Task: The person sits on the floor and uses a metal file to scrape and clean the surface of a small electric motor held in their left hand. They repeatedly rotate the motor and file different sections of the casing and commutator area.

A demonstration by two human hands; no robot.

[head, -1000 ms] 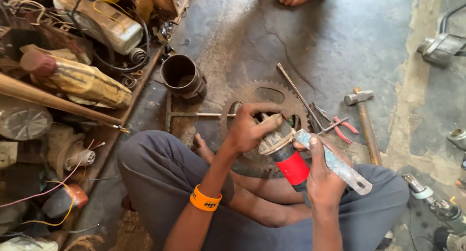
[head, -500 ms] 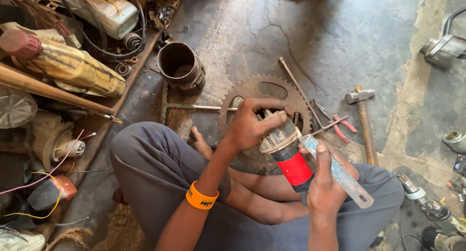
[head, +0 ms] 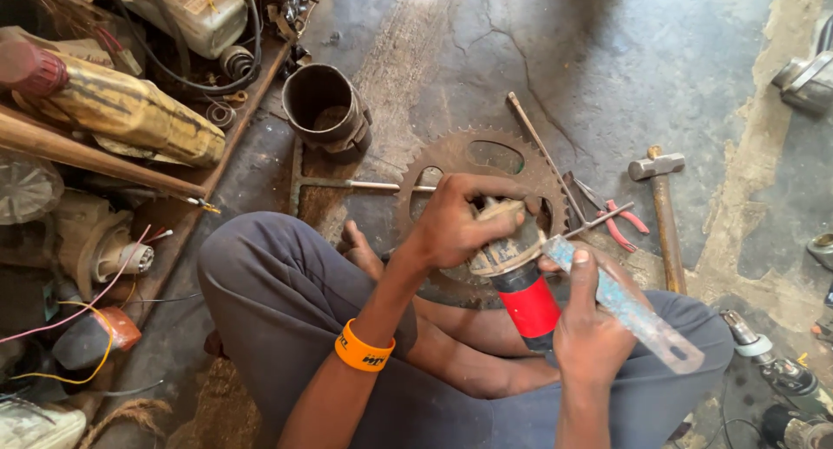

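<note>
We sat on the grey concrete floor (head: 659, 58) with crossed legs, and the red and grey angle grinder (head: 519, 284) lay over our lap, its long axis running from the red body near us up and to the left, toward its metal head. Our left hand (head: 455, 223) was closed over that head, the fingers (head: 486, 189) curled tight around it from above. Our right hand (head: 590, 327) held the flat, worn blue-grey metal spanner (head: 629, 306); the fingers were wrapped narrow around its handle and the thumb lay along it. The spanner's near end met the grinder head just beside the left hand, so both hands were at the head, and the spanner's long axis ran down and to the right, away from it.

Under the grinder, on the floor, lay one large rusty toothed sprocket (head: 451, 158). We counted also one dark metal cylinder (head: 325, 106) toward the far left, one hammer with wooden handle (head: 664, 206) to the right, one pair of red-handled pliers (head: 620, 223) beside it, and one thin steel rod (head: 542, 154). One orange wristband (head: 364, 349) sat on the left wrist.
</note>
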